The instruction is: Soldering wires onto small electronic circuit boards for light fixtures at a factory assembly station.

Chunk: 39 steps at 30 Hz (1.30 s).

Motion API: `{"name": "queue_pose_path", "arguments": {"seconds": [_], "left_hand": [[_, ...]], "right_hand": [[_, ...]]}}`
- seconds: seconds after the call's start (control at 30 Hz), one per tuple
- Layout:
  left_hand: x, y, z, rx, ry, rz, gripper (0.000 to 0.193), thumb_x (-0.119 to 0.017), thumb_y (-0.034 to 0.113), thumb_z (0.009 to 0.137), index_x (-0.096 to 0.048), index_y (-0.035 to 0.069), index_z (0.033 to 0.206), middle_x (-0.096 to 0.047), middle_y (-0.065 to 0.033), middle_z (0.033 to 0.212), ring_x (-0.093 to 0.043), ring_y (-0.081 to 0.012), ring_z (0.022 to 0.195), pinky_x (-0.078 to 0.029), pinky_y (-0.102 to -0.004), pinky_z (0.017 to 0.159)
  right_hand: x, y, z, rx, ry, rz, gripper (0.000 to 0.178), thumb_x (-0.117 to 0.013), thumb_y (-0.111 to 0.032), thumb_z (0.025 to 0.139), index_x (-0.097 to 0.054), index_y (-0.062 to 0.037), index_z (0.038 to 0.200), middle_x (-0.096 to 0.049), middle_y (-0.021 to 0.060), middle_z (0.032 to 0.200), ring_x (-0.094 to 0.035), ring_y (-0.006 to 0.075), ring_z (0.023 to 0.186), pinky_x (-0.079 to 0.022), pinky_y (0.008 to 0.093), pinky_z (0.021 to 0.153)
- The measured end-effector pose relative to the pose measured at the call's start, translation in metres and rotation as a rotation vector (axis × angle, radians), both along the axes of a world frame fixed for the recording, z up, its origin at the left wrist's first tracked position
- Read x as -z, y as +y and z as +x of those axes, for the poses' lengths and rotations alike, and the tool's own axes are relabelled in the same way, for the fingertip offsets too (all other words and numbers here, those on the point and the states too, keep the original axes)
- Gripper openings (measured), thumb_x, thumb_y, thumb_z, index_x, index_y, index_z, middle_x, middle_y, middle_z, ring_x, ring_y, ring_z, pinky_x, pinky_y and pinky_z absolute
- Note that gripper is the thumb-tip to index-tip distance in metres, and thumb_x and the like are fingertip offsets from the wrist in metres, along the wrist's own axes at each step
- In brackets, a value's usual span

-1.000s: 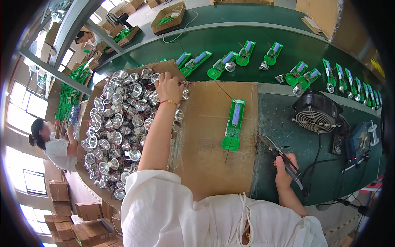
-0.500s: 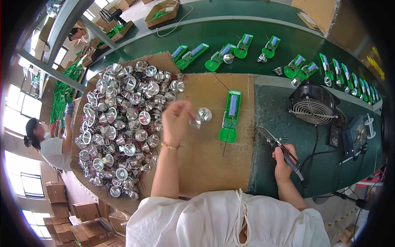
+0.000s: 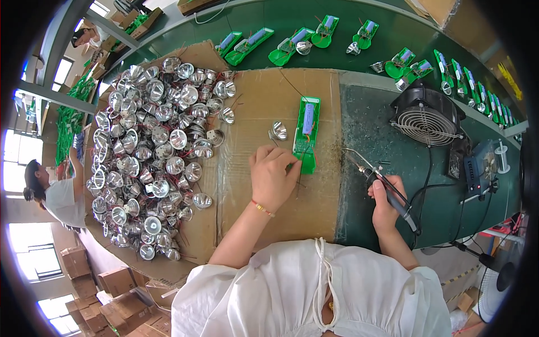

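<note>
Green casing (image 3: 312,136), long axis pointing away, lies ahead-right of the nearer left hand (image 3: 273,176), half-curled, hold unclear.

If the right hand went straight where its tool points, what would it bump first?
Its soldering iron would probably meet the green plastic housing on the cardboard first, though it might pass above: height is unclear.

My tally right here, folks
Green housings (image 3: 307,124): one at 1 o'clock, dozen-plus beyond. Reflectors (image 3: 279,131): one loose at 12, dozens piled at 9. Soldering iron (image 3: 400,205): one at 3.
</note>
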<state>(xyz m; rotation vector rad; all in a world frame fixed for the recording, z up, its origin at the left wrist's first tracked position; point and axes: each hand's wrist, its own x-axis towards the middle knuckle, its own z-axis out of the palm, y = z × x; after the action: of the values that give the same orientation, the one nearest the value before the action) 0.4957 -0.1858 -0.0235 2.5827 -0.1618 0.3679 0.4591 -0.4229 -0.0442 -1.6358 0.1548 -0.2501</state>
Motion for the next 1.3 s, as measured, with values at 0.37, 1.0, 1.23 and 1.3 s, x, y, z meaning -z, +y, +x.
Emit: {"name": "queue_pose_path", "arguments": {"seconds": [0.37, 1.0, 1.23, 1.3], "left_hand": [[-0.006, 0.006, -0.015, 0.091, 0.296, -0.376, 0.013, -0.066, 0.015, 0.077, -0.064, 0.001, 0.076, -0.060, -0.0100, 0.097, -0.054, -0.0245, 0.089, -0.045, -0.0318, 0.073], [0.004, 0.003, -0.011, 0.087, 0.218, -0.281, 0.011, -0.066, 0.014, 0.074, -0.065, 0.003, 0.073, -0.061, -0.0087, 0.092, -0.051, -0.0264, 0.089, -0.044, -0.0344, 0.074], [0.004, 0.004, -0.012, 0.059, 0.244, -0.289, 0.012, -0.066, 0.014, 0.074, -0.065, 0.002, 0.072, -0.061, -0.0085, 0.092, -0.051, -0.0263, 0.089, -0.044, -0.0340, 0.073], [0.004, 0.002, -0.011, 0.071, 0.237, -0.287, 0.013, -0.066, 0.014, 0.074, -0.065, 0.002, 0.072, -0.061, -0.0085, 0.091, -0.051, -0.0263, 0.089, -0.045, -0.0339, 0.073]], "right_hand": [[-0.013, 0.019, -0.007, -0.237, -0.110, -0.103, 0.016, -0.067, -0.008, 0.078, -0.054, 0.0002, 0.082, -0.057, 0.0058, 0.068, -0.050, 0.0076, 0.058, -0.041, 0.0223, 0.052], [-0.016, 0.032, -0.005, -0.204, 0.026, 0.049, 0.012, -0.063, -0.006, 0.081, -0.053, 0.0004, 0.083, -0.058, 0.0048, 0.068, -0.053, 0.0078, 0.058, -0.042, 0.0211, 0.053], [-0.019, 0.026, -0.006, -0.138, -0.034, 0.145, 0.013, -0.060, -0.006, 0.083, -0.051, 0.0022, 0.088, -0.056, 0.0077, 0.072, -0.055, 0.0107, 0.061, -0.046, 0.0233, 0.056], [-0.018, 0.023, -0.008, -0.141, -0.005, 0.160, 0.013, -0.060, -0.006, 0.083, -0.051, 0.0022, 0.088, -0.056, 0.0079, 0.072, -0.054, 0.0106, 0.061, -0.046, 0.0233, 0.056]]}}
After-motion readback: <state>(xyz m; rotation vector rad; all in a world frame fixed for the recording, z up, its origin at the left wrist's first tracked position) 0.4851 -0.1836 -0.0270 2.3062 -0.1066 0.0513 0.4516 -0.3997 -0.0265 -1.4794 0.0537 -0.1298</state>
